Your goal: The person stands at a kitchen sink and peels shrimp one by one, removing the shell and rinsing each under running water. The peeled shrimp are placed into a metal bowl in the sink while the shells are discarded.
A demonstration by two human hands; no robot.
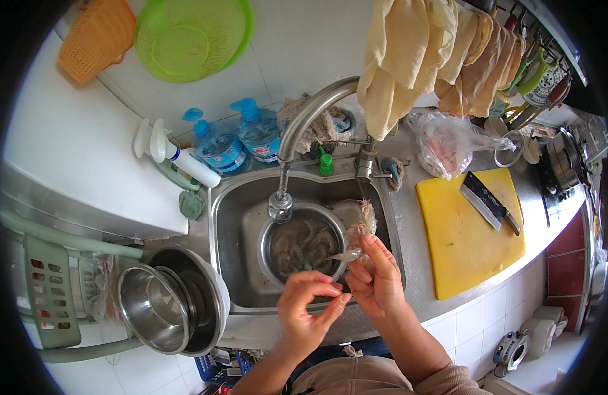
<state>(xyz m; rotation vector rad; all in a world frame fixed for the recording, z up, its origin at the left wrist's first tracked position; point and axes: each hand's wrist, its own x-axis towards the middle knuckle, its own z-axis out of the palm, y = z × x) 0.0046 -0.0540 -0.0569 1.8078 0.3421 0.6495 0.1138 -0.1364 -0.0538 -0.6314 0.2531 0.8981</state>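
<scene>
My right hand (380, 279) holds a raw shrimp (367, 222) between thumb and fingers, above the right part of the steel sink (240, 281). Close beside it, my left hand (309, 308) has its thumb and forefinger nearly together near the right hand's fingers; whether something thin is between them cannot be told. Below and beyond both hands, a round metal bowl (264, 247) sits in the sink with several shrimp (304, 242) in cloudy water. The faucet's spray head (280, 206) hangs over the bowl's left rim.
Right of the sink, a cleaver (487, 200) lies on a yellow cutting board (447, 247), with a plastic bag (442, 143) behind it. Stacked steel bowls (156, 308) stand at the left. Pump bottles (217, 148) line the back wall; cloths (403, 44) hang above the faucet (324, 98).
</scene>
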